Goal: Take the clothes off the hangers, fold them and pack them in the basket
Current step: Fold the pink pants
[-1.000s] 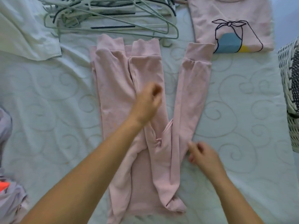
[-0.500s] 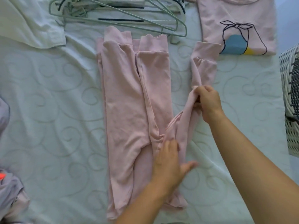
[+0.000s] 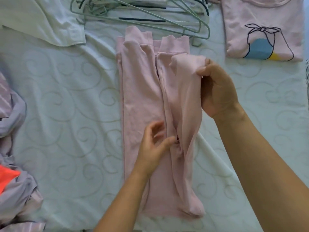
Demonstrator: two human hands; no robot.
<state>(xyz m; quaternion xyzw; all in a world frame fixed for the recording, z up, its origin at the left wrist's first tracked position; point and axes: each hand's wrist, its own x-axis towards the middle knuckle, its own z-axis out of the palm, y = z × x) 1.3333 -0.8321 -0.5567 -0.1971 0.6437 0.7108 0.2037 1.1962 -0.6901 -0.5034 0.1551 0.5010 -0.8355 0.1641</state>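
A pink long-sleeved garment [image 3: 142, 101] lies lengthwise on the white quilted bed [image 3: 70, 114], partly folded. My right hand [image 3: 215, 87] pinches the cuff end of its right sleeve and holds it over the garment's right half. My left hand [image 3: 153, 146] hovers at the garment's middle with fingers loosely curled, thumb near a bunched fold, holding nothing. A pile of empty grey hangers [image 3: 150, 15] lies at the top. The basket is barely visible at the right edge.
A folded pink shirt with a drawn print [image 3: 264, 29] lies at the top right. A white garment [image 3: 40, 19] lies at the top left. Lilac striped clothes with an orange patch [image 3: 15, 181] are heaped at the left edge.
My right hand has carried the right sleeve leftward over the garment's body. My left hand has lifted off the cloth and its fingers have curled.
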